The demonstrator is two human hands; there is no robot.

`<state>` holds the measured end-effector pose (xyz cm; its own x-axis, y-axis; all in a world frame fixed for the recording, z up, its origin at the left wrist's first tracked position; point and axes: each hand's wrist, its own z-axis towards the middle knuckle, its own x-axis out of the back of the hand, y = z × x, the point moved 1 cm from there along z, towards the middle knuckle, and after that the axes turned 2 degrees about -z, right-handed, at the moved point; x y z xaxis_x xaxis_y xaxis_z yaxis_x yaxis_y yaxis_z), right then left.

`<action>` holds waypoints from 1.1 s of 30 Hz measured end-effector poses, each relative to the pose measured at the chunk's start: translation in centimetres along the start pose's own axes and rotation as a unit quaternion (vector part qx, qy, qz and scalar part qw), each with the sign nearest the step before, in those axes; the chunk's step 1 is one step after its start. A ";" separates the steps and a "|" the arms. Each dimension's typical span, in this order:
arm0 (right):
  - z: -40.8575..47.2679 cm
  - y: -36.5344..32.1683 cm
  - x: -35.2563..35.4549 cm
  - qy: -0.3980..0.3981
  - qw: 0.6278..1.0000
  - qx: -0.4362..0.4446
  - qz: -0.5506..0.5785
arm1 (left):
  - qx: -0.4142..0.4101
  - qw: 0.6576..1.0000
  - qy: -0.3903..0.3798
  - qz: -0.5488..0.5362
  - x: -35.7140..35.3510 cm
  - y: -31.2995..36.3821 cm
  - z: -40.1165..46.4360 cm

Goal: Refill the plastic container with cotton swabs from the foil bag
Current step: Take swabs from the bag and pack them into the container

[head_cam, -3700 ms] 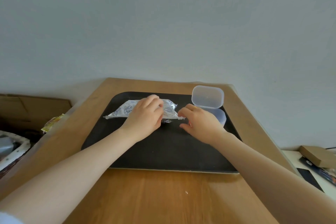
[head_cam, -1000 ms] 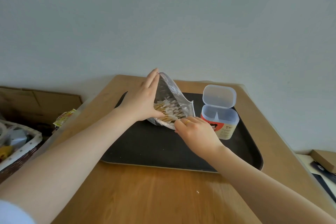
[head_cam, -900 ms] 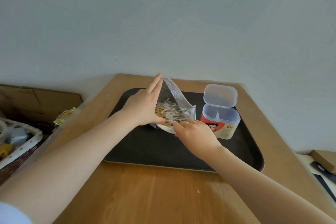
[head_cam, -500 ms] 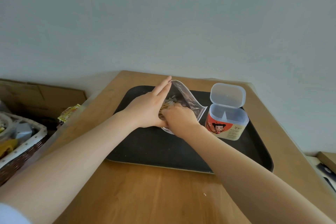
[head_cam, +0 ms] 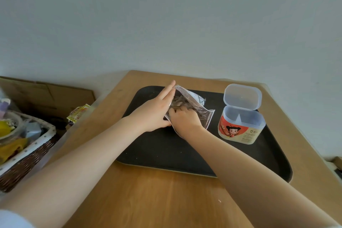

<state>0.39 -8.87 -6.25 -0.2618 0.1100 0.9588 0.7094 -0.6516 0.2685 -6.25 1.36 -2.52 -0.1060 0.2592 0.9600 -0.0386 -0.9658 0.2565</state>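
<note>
My left hand (head_cam: 153, 113) holds the foil bag (head_cam: 194, 109) open with flat fingers. My right hand (head_cam: 184, 118) reaches inside, grabbing cotton swabs (head_cam: 177, 101).

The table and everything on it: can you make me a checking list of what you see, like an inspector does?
Surface: wooden table with a black tray on it.
Job's things: foil bag open on the tray, cotton swabs inside; plastic container stands right of it, lid flipped up, looks empty.
Clutter: wicker basket of odds and ends, snack wrapper, cardboard, all left of the table.
Grips: left hand holds the bag's mouth open with straight fingers; right hand reaches inside, fingers curled among the swabs.
Cables: nothing seen.
Surroundings: plain pale wall.
</note>
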 end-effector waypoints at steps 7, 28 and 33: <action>-0.4 0.5 -0.2 -0.009 1.000 0.005 -0.013 | 0.012 1.000 -0.007 0.005 0.1 0.6 -0.2; -8.4 8.0 3.9 -0.046 0.802 -0.055 0.593 | -0.051 0.988 0.068 -0.131 0.9 5.1 -0.7; -7.9 7.7 4.0 -0.045 0.609 -0.025 0.791 | 0.051 0.934 0.031 -0.353 -0.5 6.3 -0.4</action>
<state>-0.39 -19.36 -1.06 0.7625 -0.6468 0.0151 0.0058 -0.0166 -0.9998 -6.84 -4.87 -1.39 -0.1482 0.8289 0.5394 -0.0264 -0.5485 0.8357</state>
